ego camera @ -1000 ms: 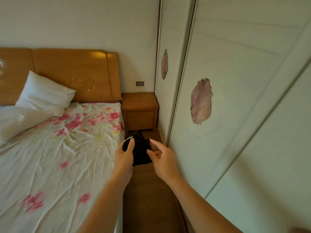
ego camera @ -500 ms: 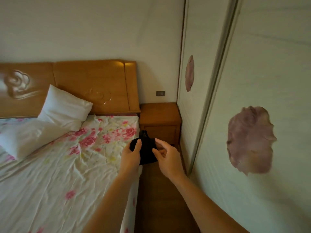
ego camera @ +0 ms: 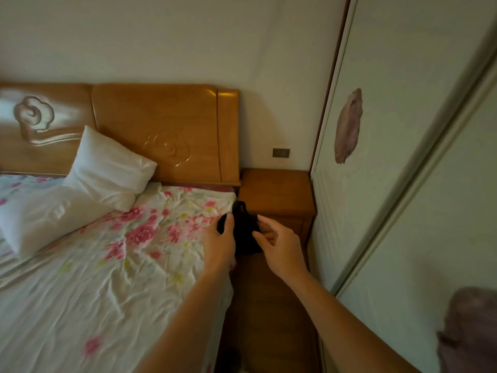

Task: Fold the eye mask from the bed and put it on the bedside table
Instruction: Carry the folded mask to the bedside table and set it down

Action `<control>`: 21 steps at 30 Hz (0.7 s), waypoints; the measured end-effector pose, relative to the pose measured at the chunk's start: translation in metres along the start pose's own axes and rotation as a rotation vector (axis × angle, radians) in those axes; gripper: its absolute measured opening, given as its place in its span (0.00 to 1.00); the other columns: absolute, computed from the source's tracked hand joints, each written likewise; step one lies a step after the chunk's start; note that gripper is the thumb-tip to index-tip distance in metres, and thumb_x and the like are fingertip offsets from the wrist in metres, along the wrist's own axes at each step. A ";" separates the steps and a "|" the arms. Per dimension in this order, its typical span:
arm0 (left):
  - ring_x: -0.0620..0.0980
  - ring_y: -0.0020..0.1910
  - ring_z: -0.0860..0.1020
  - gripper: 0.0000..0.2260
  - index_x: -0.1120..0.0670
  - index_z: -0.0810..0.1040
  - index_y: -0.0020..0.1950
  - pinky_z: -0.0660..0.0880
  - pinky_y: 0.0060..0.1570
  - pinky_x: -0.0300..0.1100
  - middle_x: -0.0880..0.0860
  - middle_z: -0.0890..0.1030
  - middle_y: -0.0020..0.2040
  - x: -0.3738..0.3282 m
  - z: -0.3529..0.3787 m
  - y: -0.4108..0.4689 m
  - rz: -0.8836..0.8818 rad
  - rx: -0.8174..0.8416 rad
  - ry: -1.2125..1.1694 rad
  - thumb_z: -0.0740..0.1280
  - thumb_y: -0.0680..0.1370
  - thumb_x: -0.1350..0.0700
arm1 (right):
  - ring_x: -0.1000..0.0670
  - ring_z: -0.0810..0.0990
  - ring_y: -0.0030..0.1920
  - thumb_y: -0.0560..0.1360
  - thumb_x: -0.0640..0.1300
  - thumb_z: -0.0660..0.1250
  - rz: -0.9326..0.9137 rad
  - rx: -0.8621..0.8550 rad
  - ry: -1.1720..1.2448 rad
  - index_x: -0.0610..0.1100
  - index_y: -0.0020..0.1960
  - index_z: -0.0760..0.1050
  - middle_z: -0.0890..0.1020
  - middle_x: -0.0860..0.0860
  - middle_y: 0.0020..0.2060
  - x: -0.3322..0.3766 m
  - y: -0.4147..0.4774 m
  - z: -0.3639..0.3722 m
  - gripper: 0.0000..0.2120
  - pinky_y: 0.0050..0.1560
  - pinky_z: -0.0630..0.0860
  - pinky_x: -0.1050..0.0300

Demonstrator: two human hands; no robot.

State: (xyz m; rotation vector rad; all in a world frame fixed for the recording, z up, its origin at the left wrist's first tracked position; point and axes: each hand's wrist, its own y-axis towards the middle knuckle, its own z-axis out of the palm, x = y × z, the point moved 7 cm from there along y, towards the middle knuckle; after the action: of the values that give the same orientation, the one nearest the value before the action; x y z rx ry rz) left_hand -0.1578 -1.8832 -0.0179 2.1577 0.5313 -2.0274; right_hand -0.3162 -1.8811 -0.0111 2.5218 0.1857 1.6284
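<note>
A black eye mask (ego camera: 243,232) hangs bunched between both hands, in front of the bed's right edge. My left hand (ego camera: 219,246) grips its left side with the thumb on top. My right hand (ego camera: 279,246) pinches its right side with thumb and fingers. A small loop of the mask sticks up above the hands. The wooden bedside table (ego camera: 277,189) stands just beyond the mask, between the bed (ego camera: 107,265) and the wardrobe. Its top looks bare.
White sliding wardrobe doors (ego camera: 403,157) with purple flower decals run close along the right. A narrow wooden floor strip (ego camera: 269,305) lies between bed and wardrobe. White pillows (ego camera: 107,170) lean on the wooden headboard (ego camera: 161,125). A wall socket (ego camera: 281,152) sits above the table.
The view has moved forward, so the bedside table and headboard are closer. Both hands keep the same hold on the mask.
</note>
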 end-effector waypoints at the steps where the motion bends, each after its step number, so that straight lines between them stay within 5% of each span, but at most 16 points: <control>1: 0.52 0.50 0.85 0.12 0.53 0.82 0.59 0.84 0.51 0.52 0.52 0.86 0.51 -0.001 0.010 0.019 0.002 0.020 -0.014 0.62 0.84 0.49 | 0.63 0.79 0.49 0.78 0.43 0.69 0.000 -0.005 -0.007 0.45 0.70 0.73 0.82 0.55 0.54 -0.006 0.019 -0.002 0.21 0.50 0.75 0.74; 5: 0.48 0.50 0.85 0.10 0.52 0.82 0.58 0.80 0.42 0.37 0.50 0.85 0.50 -0.017 0.047 0.101 0.008 0.095 -0.083 0.62 0.85 0.51 | 0.59 0.81 0.55 0.77 0.46 0.70 0.003 -0.038 -0.034 0.44 0.70 0.73 0.83 0.54 0.57 -0.019 0.104 -0.009 0.22 0.55 0.78 0.65; 12: 0.48 0.55 0.83 0.08 0.45 0.80 0.59 0.82 0.50 0.44 0.49 0.84 0.55 -0.046 0.109 0.225 -0.004 0.192 -0.141 0.62 0.84 0.48 | 0.56 0.80 0.59 0.78 0.46 0.69 0.088 -0.077 0.041 0.45 0.68 0.75 0.82 0.56 0.57 -0.044 0.236 -0.019 0.20 0.60 0.79 0.57; 15: 0.50 0.56 0.84 0.11 0.47 0.81 0.61 0.82 0.55 0.48 0.51 0.85 0.57 -0.040 0.134 0.262 -0.044 0.226 -0.128 0.62 0.84 0.47 | 0.57 0.81 0.57 0.78 0.45 0.69 0.112 -0.076 0.049 0.46 0.67 0.76 0.82 0.58 0.55 -0.066 0.272 -0.020 0.18 0.56 0.79 0.61; 21: 0.44 0.50 0.81 0.08 0.42 0.78 0.52 0.79 0.46 0.41 0.46 0.82 0.50 -0.036 0.189 0.347 -0.051 0.168 -0.057 0.60 0.85 0.48 | 0.58 0.82 0.55 0.78 0.43 0.69 0.127 -0.043 0.068 0.46 0.65 0.78 0.84 0.56 0.53 -0.114 0.369 -0.028 0.16 0.54 0.80 0.62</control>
State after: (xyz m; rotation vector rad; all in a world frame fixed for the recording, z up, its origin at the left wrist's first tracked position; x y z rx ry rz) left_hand -0.2180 -2.2747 -0.0476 2.1903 0.4266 -2.2280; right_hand -0.3775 -2.2625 -0.0362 2.4941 -0.0035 1.7460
